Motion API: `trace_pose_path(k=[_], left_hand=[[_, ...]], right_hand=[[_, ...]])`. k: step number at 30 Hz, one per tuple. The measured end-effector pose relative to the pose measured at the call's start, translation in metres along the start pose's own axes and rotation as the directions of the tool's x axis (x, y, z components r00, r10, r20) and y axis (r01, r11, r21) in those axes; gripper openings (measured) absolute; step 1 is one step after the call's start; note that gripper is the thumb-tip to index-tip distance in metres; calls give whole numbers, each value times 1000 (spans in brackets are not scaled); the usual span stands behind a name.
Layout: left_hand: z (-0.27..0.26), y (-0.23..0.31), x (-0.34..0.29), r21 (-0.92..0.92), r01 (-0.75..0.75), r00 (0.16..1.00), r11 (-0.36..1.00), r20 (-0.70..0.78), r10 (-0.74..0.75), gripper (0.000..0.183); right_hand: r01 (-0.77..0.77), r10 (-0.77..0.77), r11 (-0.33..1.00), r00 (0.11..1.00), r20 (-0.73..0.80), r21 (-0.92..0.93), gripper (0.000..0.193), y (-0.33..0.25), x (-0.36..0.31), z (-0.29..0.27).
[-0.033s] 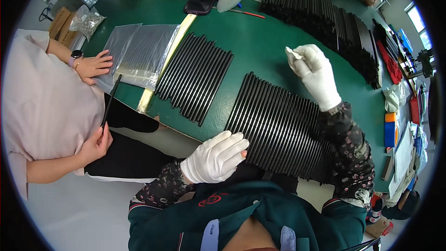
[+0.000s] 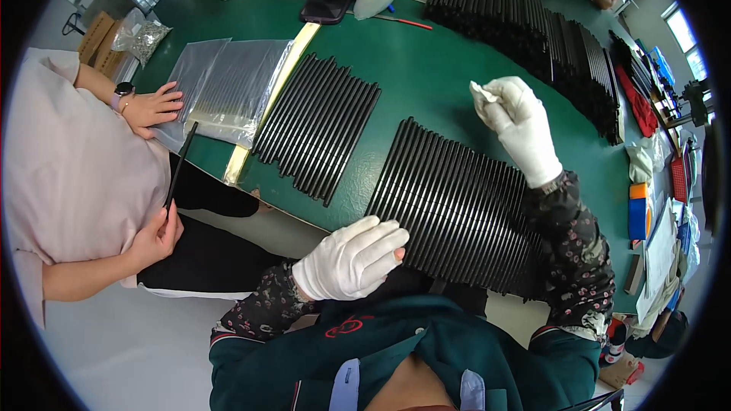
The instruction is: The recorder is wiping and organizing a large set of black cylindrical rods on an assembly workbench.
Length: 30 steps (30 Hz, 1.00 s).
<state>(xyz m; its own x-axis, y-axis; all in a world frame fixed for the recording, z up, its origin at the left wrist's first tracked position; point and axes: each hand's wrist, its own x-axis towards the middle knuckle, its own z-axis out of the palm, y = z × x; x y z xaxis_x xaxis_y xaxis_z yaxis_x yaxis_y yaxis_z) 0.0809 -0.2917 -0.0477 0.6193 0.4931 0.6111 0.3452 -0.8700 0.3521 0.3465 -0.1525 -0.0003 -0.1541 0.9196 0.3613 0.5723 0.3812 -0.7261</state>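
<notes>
A row of thin black rods (image 2: 457,209) lies side by side in front of me on the green table (image 2: 426,68). My left hand (image 2: 352,259), in a white glove with a bare thumb tip, rests at the row's near left corner. Its fingers are stretched out and it holds nothing. Above the far right part of the row is my right hand (image 2: 521,122), also gloved. Its fingers are pinched on a small white wad, which looks like cloth (image 2: 484,94). To the left lies a smaller batch of black rods (image 2: 318,125).
At left, a person's hand (image 2: 154,108) presses on clear plastic bags (image 2: 228,87); their other hand (image 2: 158,236) holds a black rod (image 2: 181,166). Large piles of black rods (image 2: 495,15) lie at the far right. A phone (image 2: 329,9) and red pen (image 2: 411,23) are at the back.
My right hand has shifted very slightly to the right and nearer me, still pinching the white wad. My left hand stays almost in place beside the rods.
</notes>
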Motion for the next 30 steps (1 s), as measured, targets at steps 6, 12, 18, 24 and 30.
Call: trace_pose_path(k=[6, 12, 18, 24, 30], left_hand=[[-18, 1, 36, -173, -82, 909, 981, 391, 145, 52], [-11, 3, 23, -140, -41, 890, 989, 444, 100, 51], [-5, 1, 20, -174, 19, 905, 984, 421, 57, 42], [-7, 0, 27, -168, -40, 897, 985, 429, 109, 42], [-6, 2, 16, -221, 47, 914, 974, 402, 47, 40]], right_hand=[[424, -396, 866, 905, 154, -265, 10, -48, -38, 10], [628, -539, 766, 743, 396, -136, 12, -32, -32, 30], [616, -602, 785, 736, 310, 62, 17, -59, -34, 46], [293, -289, 888, 955, 65, -354, 7, 3, 10, 37], [625, -517, 781, 645, 563, 2, 6, -52, -59, 47]])
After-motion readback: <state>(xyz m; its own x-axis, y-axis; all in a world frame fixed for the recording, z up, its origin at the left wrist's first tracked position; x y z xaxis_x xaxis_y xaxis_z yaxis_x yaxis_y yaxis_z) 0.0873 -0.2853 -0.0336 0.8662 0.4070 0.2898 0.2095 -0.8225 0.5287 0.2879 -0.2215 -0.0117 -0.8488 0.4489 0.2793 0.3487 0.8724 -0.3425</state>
